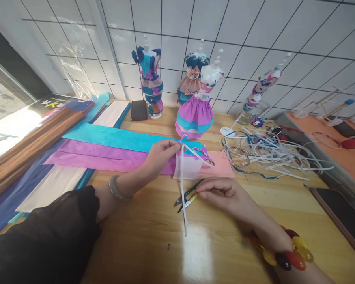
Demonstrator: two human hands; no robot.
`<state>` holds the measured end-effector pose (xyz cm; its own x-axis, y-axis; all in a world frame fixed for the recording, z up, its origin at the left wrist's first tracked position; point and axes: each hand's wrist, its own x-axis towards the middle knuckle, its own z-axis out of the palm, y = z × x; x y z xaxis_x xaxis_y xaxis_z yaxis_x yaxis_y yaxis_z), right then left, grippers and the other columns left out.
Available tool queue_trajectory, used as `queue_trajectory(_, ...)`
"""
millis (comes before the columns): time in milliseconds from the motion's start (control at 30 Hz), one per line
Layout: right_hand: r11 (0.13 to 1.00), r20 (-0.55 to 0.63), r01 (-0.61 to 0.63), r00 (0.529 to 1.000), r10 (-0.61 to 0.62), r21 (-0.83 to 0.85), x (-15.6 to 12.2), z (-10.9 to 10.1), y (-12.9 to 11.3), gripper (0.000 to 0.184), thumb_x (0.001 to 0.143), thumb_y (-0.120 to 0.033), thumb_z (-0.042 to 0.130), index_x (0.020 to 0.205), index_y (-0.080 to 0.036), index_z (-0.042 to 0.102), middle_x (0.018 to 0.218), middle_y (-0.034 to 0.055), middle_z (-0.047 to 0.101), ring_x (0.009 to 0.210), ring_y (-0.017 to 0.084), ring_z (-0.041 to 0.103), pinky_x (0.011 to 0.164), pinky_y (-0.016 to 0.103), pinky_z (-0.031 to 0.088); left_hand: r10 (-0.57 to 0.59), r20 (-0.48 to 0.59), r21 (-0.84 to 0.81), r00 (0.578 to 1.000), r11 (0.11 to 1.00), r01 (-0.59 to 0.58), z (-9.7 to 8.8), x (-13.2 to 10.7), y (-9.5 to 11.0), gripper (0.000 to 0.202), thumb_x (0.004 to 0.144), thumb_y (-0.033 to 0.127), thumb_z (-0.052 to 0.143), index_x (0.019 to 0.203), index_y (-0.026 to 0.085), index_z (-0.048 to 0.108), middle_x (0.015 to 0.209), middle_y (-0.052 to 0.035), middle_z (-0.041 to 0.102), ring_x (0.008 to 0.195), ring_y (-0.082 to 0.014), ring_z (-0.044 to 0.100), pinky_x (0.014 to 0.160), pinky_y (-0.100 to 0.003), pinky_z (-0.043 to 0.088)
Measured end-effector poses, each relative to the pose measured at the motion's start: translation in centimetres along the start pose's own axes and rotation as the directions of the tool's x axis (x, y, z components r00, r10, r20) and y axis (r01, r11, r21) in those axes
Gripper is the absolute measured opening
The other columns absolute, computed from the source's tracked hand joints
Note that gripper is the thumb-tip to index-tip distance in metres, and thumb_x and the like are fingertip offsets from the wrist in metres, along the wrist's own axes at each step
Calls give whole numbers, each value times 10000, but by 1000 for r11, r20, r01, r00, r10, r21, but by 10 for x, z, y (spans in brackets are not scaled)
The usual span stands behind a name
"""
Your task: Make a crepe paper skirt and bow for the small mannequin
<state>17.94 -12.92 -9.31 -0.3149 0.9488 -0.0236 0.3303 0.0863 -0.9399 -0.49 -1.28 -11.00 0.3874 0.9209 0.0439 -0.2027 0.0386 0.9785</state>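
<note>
My left hand (158, 157) pinches a narrow white strip (182, 173) between thumb and fingertips. One length of the strip hangs down toward the front of the table; another bends off to the right in a loop. Lower right, my right hand (225, 193) grips a small pair of thread snips (189, 200) by the handles, blades apart and pointing left. The strip's hanging length passes by the blades. Beneath my left hand lie blue crepe paper (112, 137), purple crepe paper (100, 156), a pale lilac piece (187, 167) and a peach piece (221, 165).
A small dress form in a purple and blue skirt (195, 116) stands behind my hands, beside other decorated forms (152, 83). Tangled strips (269, 154) lie at right, near a phone (337, 217). Brown paper rolls (32, 138) are stacked left. Another phone (139, 110) lies at the back.
</note>
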Motion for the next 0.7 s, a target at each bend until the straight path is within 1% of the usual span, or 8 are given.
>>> queue_trajectory(67,963,89,178,983,-163,-204,1,3,-3,194,816,-184,542,920,-251,690,932,48,680,879,185,598,787,346,468,-13,18,-56,1000,998,14,-1,1,-2,225,742,344,625,784,123,619,812,-53,682,802,-145,611,811,-316,447)
queue_trajectory(133,874,176,298,953,-248,-384,2,5,-2,289,803,-105,495,973,-257,671,999,49,661,961,189,567,870,374,431,-34,30,-88,999,995,36,0,0,-2,215,732,333,634,766,121,619,806,-53,684,787,-138,610,786,-302,446)
queue_trajectory(300,654,207,304,953,-223,-693,0,6,6,350,786,-48,475,1007,-255,649,1029,52,642,988,220,537,851,379,416,-74,25,-175,997,981,77,4,-2,2,178,692,295,664,694,123,614,705,-17,665,685,-105,590,674,-247,440)
queue_trajectory(400,598,200,291,956,-215,-747,-1,3,5,295,809,-74,486,967,-255,657,964,46,663,947,223,551,819,375,413,-102,53,-220,993,969,111,5,-4,3,173,683,279,671,682,118,607,738,-32,667,672,-102,585,633,-233,444)
queue_trajectory(467,635,199,261,965,-168,-727,-4,-2,1,256,819,-92,479,922,-236,664,917,46,668,909,213,565,800,358,416,-114,67,-229,991,965,126,6,-5,3,174,684,273,668,682,113,600,762,-48,666,647,-97,576,597,-224,441)
queue_trajectory(533,728,216,184,975,-50,-660,-8,-11,-3,228,827,-115,463,840,-217,666,840,39,666,819,187,581,732,309,433,-125,78,-247,989,959,141,7,-6,4,176,677,269,670,676,114,587,768,-53,663,591,-84,557,559,-222,439)
queue_trajectory(633,855,271,-28,943,194,-517,-18,-32,-6,193,831,-198,489,714,-212,642,699,5,635,634,145,554,552,234,413,-142,103,-274,985,948,165,8,-8,4,189,655,265,685,663,118,566,783,-56,658,568,-84,555,542,-229,454)
queue_trajectory(700,884,245,-149,928,279,-443,-25,-49,-5,213,830,-293,521,678,-213,647,635,-1,607,578,136,517,503,225,382,-125,116,-251,985,956,151,8,-8,3,184,658,260,685,657,119,567,790,-56,652,618,-96,572,571,-235,470)
